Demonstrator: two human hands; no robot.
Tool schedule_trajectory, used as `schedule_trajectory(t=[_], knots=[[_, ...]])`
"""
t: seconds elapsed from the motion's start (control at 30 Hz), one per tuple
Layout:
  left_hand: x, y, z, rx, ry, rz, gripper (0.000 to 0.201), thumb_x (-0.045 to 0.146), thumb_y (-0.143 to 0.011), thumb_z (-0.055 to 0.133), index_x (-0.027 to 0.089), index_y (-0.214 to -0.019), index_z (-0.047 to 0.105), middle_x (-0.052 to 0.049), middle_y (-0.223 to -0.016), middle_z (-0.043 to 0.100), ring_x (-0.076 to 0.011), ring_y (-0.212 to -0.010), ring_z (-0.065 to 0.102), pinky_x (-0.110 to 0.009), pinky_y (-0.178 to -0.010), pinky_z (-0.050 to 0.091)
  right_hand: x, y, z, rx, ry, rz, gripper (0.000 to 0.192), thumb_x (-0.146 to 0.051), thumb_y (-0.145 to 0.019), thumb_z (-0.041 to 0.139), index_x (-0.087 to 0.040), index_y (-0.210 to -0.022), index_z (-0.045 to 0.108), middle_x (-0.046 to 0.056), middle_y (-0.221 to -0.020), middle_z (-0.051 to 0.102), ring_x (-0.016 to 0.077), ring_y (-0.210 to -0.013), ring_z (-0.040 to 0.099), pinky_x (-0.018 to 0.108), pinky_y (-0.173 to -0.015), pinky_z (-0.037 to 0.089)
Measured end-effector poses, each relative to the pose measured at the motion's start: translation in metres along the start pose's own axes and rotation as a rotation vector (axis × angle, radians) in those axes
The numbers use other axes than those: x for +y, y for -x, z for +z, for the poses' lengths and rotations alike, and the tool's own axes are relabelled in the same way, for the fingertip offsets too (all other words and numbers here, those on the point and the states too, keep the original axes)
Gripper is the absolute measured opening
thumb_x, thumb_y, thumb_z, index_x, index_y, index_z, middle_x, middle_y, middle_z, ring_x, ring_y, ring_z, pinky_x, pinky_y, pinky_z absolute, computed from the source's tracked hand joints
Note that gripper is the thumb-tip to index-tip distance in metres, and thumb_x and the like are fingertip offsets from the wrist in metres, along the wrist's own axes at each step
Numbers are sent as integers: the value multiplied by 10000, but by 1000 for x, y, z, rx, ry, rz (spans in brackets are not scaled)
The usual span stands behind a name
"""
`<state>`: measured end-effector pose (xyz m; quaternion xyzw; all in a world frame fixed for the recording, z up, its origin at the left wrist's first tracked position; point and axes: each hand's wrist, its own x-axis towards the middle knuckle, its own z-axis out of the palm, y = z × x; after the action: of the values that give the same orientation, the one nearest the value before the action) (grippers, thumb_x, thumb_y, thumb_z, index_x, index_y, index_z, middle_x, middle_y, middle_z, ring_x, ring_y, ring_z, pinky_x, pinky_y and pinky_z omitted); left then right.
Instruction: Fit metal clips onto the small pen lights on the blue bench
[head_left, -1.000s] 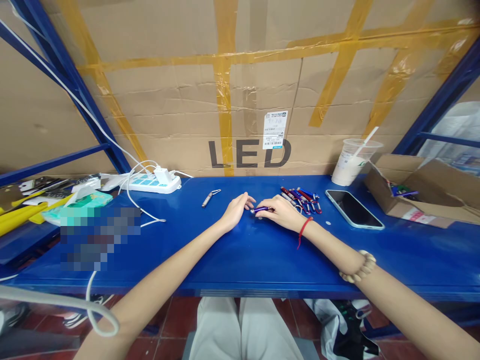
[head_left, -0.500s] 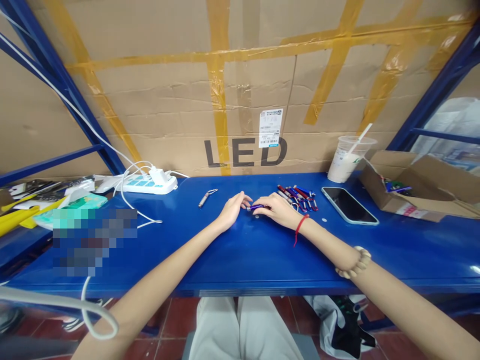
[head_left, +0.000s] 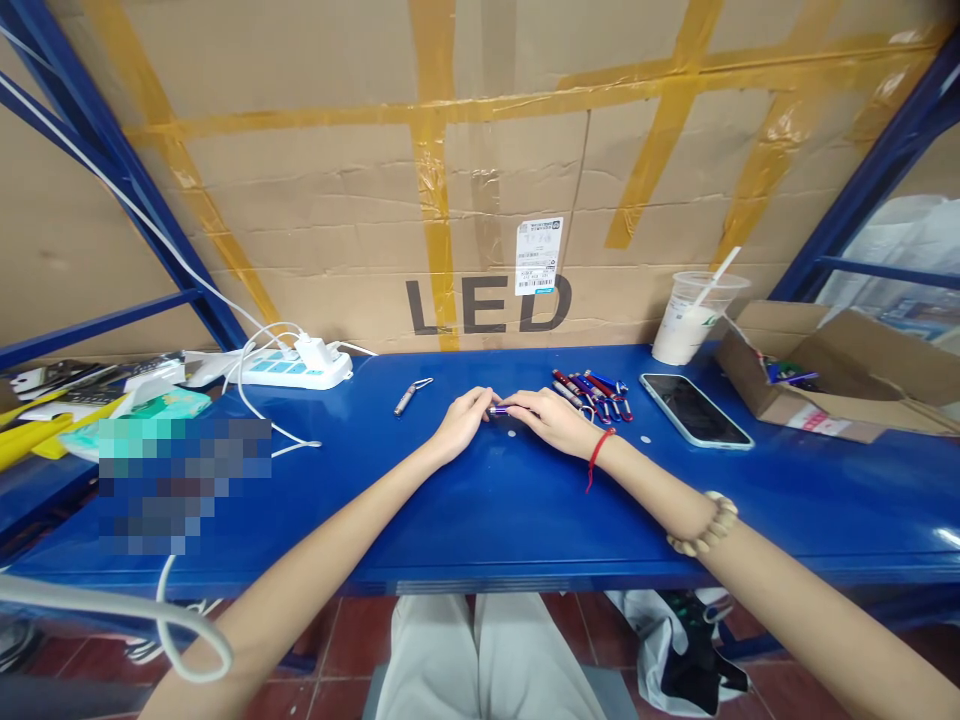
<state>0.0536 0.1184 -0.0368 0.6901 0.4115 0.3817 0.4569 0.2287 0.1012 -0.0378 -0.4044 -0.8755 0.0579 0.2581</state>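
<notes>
Between my two hands is a small purple metal mini flashlight, a slim tube [head_left: 498, 410] lying roughly level just above the blue table [head_left: 480, 520]. My left hand [head_left: 459, 422] has its fingertips closed at the left end. My right hand [head_left: 551, 418] pinches the right end, and its fingers hide part of the tube. Right of my right hand lies a pile of similar red, blue and silver mini flashlights [head_left: 589, 390] with clips. A single silver one [head_left: 409, 398] with a wire loop rests to the left. Below my fingers is a small pale disc [head_left: 511, 434].
A phone [head_left: 697, 410], a drink cup [head_left: 682, 320] with a straw and an open cardboard box [head_left: 802, 390] stand at right. On the left are a white power strip [head_left: 300, 370] and a loose white cable [head_left: 292, 440]. A large taped carton [head_left: 337, 230] backs the table.
My left fingers have closed in on the left end of the mini flashlight, which has come level and slightly left. My right hand keeps its hold.
</notes>
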Motion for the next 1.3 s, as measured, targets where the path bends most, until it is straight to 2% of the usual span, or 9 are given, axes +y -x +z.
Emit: schedule_trajectory(t=[0.17,0.4,0.63,1.03,1.3], knots=[[-4,0,1,-44,31,-5,229,379,-792,489,166,-833,562,12,-672,568,-104,-653,518,-219,-645,377,-1,0,-2,-5,-30,-15,352,-397,-925,342,-212,-981,636,44,-982,660,168,-829,602,286,-762,401],[-1,0,-1,41,36,19,247,357,-823,409,170,-793,567,21,-630,508,-88,-584,450,-215,-606,363,-1,0,-3,-46,-17,-48,335,-411,-902,400,-198,-955,653,38,-901,675,168,-808,606,278,-745,370],[1,2,1,18,35,20,269,358,-830,375,169,-778,560,10,-656,515,-96,-607,450,-224,-630,366,-2,-1,-4,-45,-49,-78,360,-458,-867,443,-187,-813,674,11,-755,677,135,-661,595,246,-677,365],[2,2,0,27,21,3,274,342,-838,356,164,-787,557,13,-661,506,-89,-602,435,-223,-641,349,2,-2,-1,-53,-67,-55,322,-428,-867,466,-186,-854,679,25,-828,696,154,-716,618,247,-697,375],[3,2,1,41,1,8,282,341,-849,349,167,-789,564,17,-661,515,-88,-606,447,-214,-638,364,5,1,2,-61,-6,-31,386,-343,-949,288,-199,-946,647,38,-944,674,170,-849,605,289,-771,357]])
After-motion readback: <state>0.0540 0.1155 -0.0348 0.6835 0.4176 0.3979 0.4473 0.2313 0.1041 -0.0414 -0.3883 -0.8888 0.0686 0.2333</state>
